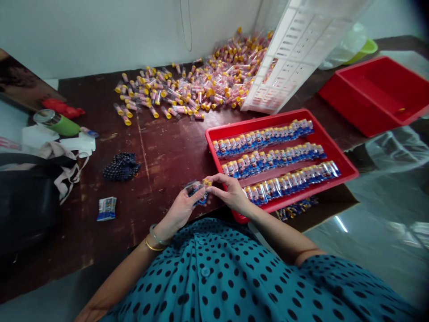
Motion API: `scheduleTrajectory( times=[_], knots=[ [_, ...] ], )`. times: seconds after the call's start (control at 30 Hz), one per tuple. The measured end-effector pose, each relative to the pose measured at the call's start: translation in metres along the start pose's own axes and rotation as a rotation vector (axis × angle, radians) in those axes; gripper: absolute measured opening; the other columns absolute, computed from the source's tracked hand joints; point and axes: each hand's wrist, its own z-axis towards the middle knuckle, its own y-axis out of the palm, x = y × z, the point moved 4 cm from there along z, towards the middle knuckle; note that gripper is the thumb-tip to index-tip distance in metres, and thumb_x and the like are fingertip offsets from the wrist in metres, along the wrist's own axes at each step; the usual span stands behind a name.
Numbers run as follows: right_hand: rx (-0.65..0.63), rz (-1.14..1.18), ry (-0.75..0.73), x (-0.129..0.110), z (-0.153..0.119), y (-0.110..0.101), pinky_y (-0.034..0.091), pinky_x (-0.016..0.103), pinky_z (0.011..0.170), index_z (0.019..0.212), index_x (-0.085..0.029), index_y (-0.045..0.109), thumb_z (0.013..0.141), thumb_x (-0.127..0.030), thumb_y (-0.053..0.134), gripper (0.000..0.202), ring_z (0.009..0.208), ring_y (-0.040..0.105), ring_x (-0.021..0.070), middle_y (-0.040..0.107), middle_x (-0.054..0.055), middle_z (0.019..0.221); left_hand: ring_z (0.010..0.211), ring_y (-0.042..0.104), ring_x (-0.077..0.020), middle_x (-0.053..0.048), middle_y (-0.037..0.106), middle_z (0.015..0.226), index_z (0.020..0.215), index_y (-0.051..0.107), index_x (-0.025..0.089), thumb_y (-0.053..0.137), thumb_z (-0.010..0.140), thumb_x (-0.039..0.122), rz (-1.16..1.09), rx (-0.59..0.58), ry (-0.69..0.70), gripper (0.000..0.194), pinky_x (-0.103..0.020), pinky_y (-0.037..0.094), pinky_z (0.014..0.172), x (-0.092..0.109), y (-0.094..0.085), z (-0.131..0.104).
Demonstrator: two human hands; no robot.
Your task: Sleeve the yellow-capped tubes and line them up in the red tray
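Note:
Close to my body, above the table edge, both hands meet. My left hand (182,206) is closed on some small clear-and-blue plastic packets (194,188). My right hand (231,192) pinches a small yellow-capped tube (207,182) at the mouth of the packets; how far it sits inside one I cannot tell. Just right of my hands lies a red tray (281,117) with three slanted rows of filled blue packets (268,157). A flat stack of blue packets (106,209) rests on the table to the left.
A large pile of yellow-capped tubes (197,89) spreads along the wall beside an upright white plastic basket (281,58). Further right stands a red bin (362,94). An open box (321,210) with packets sits below the tray. Left are a dark cloth (121,166), a green flask (62,123) and a black bag (25,197).

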Motion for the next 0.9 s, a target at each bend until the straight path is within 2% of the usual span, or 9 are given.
scheduleTrajectory(
  times=[0.07,0.2,0.37,0.47,0.53,0.6,0.73,0.8,0.9],
  knots=[
    [0.014,-0.026,-0.001,0.002,0.001,-0.002,0.059,0.03,0.07,0.093,-0.021,0.069,0.08,-0.043,0.075,0.026,0.073,0.069,0.0161,0.071,0.004,0.104,0.068,0.063,-0.014,-0.001,0.069,0.078,0.089,0.072,0.015,0.082,0.073,0.04,0.009,-0.005,0.0,0.031,-0.027,0.052,0.067,-0.001,0.0,-0.001],
    [0.031,-0.125,-0.076,0.0,0.002,-0.007,0.055,0.033,0.086,0.09,-0.019,0.072,0.08,-0.039,0.076,0.022,0.091,0.069,0.0197,0.073,0.006,0.1,0.068,0.063,-0.0141,-0.001,0.069,0.078,0.091,0.071,0.015,0.081,0.074,0.039,0.021,0.003,-0.012,0.031,-0.027,0.052,0.068,-0.003,0.0,-0.002],
    [-0.036,0.074,0.023,0.003,0.0,0.0,0.057,0.029,0.062,0.089,-0.019,0.068,0.08,-0.042,0.075,0.025,0.061,0.065,0.0134,0.071,0.003,0.093,0.069,0.064,-0.0148,-0.001,0.069,0.078,0.092,0.07,0.015,0.08,0.074,0.039,0.038,0.004,-0.026,0.031,-0.027,0.052,0.067,-0.005,0.002,0.0],
    [-0.019,0.138,0.013,0.001,0.003,-0.008,0.058,0.03,0.069,0.093,-0.02,0.065,0.081,-0.041,0.074,0.025,0.07,0.066,0.0146,0.07,0.003,0.094,0.071,0.065,-0.0165,-0.004,0.071,0.082,0.098,0.07,0.015,0.078,0.075,0.045,0.042,-0.017,-0.014,0.039,-0.028,0.052,0.065,-0.003,0.005,0.003],
    [0.104,0.124,-0.062,-0.004,0.011,-0.037,0.057,0.03,0.079,0.102,-0.022,0.063,0.084,-0.04,0.07,0.026,0.083,0.067,0.0158,0.069,0.003,0.1,0.073,0.065,-0.0175,-0.006,0.072,0.087,0.112,0.066,0.016,0.074,0.079,0.048,0.03,-0.022,-0.019,0.047,-0.029,0.053,0.063,-0.001,0.005,0.005],
    [0.289,0.05,-0.133,-0.011,0.019,-0.086,0.056,0.029,0.081,0.114,-0.024,0.058,0.088,-0.039,0.064,0.032,0.088,0.066,0.0154,0.068,0.004,0.105,0.072,0.065,-0.018,-0.006,0.071,0.086,0.119,0.062,0.016,0.072,0.081,0.047,0.02,-0.009,-0.05,0.05,-0.028,0.052,0.058,-0.003,0.001,0.007],
    [0.603,-0.492,-0.126,-0.023,0.023,-0.2,0.054,0.031,0.073,0.126,-0.019,0.055,0.085,-0.036,0.062,0.044,0.079,0.065,0.017,0.068,0.007,0.099,0.064,0.062,-0.0168,-0.004,0.067,0.071,0.094,0.068,0.014,0.074,0.079,0.045,0.05,-0.033,-0.138,0.036,-0.025,0.047,0.05,-0.012,-0.009,0.01],
    [0.618,-0.786,-0.033,-0.021,0.021,-0.236,0.054,0.036,0.076,0.127,-0.016,0.058,0.084,-0.033,0.062,0.047,0.079,0.066,0.02,0.07,0.009,0.094,0.063,0.061,-0.0161,-0.004,0.066,0.069,0.086,0.069,0.014,0.075,0.077,0.047,0.061,-0.044,-0.164,0.034,-0.024,0.047,0.05,-0.016,-0.014,0.01],
    [0.517,-1.013,0.046,-0.015,0.025,-0.25,0.053,0.042,0.086,0.13,-0.013,0.059,0.084,-0.032,0.063,0.049,0.09,0.068,0.0256,0.072,0.013,0.102,0.071,0.064,-0.0174,-0.005,0.069,0.077,0.087,0.071,0.015,0.08,0.072,0.047,0.037,0.014,-0.156,0.036,-0.025,0.052,0.058,-0.019,-0.021,0.01]
  ],
)
